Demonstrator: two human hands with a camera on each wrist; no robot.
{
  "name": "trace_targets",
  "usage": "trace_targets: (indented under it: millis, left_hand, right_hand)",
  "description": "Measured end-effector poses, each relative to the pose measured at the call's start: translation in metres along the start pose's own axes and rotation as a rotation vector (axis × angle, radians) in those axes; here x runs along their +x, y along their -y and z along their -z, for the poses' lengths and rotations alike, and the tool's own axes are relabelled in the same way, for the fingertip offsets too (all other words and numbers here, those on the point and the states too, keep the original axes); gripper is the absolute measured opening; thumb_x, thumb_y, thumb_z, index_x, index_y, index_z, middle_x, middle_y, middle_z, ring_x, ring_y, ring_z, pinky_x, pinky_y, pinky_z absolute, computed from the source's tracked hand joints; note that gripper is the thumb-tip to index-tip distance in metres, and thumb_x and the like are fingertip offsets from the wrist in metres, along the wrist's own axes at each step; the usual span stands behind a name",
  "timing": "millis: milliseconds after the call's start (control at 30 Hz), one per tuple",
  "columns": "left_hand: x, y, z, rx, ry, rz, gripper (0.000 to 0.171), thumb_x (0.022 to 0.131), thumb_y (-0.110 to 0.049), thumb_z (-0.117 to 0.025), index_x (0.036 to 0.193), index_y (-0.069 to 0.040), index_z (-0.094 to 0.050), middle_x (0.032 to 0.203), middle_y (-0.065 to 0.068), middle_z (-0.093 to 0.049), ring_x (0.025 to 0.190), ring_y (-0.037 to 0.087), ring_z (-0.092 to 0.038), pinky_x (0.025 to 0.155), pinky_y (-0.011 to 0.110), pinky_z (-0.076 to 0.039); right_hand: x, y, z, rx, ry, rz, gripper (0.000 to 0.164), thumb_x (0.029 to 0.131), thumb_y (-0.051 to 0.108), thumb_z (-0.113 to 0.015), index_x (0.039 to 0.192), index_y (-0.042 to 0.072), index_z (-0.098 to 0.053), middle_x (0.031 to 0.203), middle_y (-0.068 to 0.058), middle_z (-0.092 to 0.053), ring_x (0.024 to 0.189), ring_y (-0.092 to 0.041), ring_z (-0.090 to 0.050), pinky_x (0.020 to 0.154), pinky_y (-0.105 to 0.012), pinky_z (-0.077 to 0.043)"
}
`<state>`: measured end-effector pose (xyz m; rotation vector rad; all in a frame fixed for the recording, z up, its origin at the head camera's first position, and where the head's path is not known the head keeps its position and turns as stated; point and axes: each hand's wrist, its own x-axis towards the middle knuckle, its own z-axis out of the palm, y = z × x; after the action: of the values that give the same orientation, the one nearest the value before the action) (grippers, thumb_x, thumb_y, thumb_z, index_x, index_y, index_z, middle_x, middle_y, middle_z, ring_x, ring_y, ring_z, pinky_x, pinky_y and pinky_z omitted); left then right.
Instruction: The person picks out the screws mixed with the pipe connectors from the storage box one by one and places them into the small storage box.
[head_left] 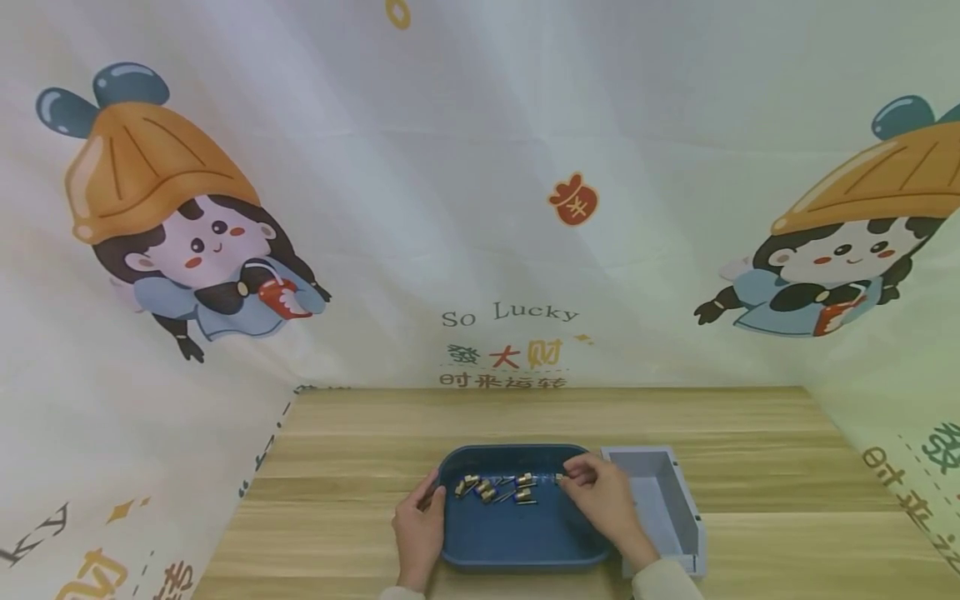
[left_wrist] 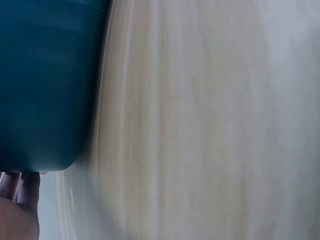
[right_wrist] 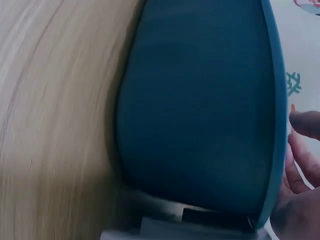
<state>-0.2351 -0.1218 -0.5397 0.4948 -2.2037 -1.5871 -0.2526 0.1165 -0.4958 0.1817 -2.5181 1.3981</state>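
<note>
A dark blue tray (head_left: 517,537) with raised walls sits on the wooden table. Along its far side lie several small brass-coloured metal parts (head_left: 486,492) with thin silver shafts and bits of blue. My left hand (head_left: 420,527) grips the tray's left rim; in the left wrist view, its fingers (left_wrist: 27,195) are at the tray's outer wall. Over the tray's right end, my right hand (head_left: 606,500) pinches one small brass-coloured part (head_left: 560,479) between thumb and fingertips, mostly covered by them. The right wrist view shows the right hand (right_wrist: 302,185) beyond the tray's rim, its fingertips partly hidden.
A grey open-topped bin (head_left: 686,496) stands against the tray's right side, partly behind my right forearm. The wooden table (head_left: 337,467) extends around both. A cloth backdrop (head_left: 420,208) with printed cartoon figures and lettering rises at the back and both sides.
</note>
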Motion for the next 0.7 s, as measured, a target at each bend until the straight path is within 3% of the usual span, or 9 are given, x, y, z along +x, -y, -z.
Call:
trace_targets:
  millis: [400, 700]
  left_hand:
    - [-0.001, 0.002, 0.000, 0.010, 0.004, 0.020, 0.029, 0.088, -0.005, -0.062, 0.117, -0.005, -0.066, 0.119, 0.016, -0.066, 0.102, 0.031, -0.066, 0.085, 0.039, -0.057]
    - [-0.001, 0.001, -0.001, -0.005, 0.001, 0.020, 0.029, 0.088, -0.004, -0.062, 0.117, -0.004, -0.067, 0.116, 0.016, -0.068, 0.101, 0.030, -0.067, 0.084, 0.037, -0.058]
  right_hand:
    - [-0.003, -0.001, -0.025, -0.041, 0.129, -0.066, 0.020, 0.069, 0.005, -0.080, 0.085, 0.001, -0.068, 0.074, -0.002, -0.067, 0.065, -0.009, -0.059, 0.056, -0.019, -0.050]
    - [0.000, -0.010, -0.038, -0.073, 0.147, -0.061, 0.023, 0.064, 0.005, -0.083, 0.080, 0.001, -0.068, 0.071, -0.004, -0.067, 0.061, -0.008, -0.058, 0.054, -0.021, -0.050]
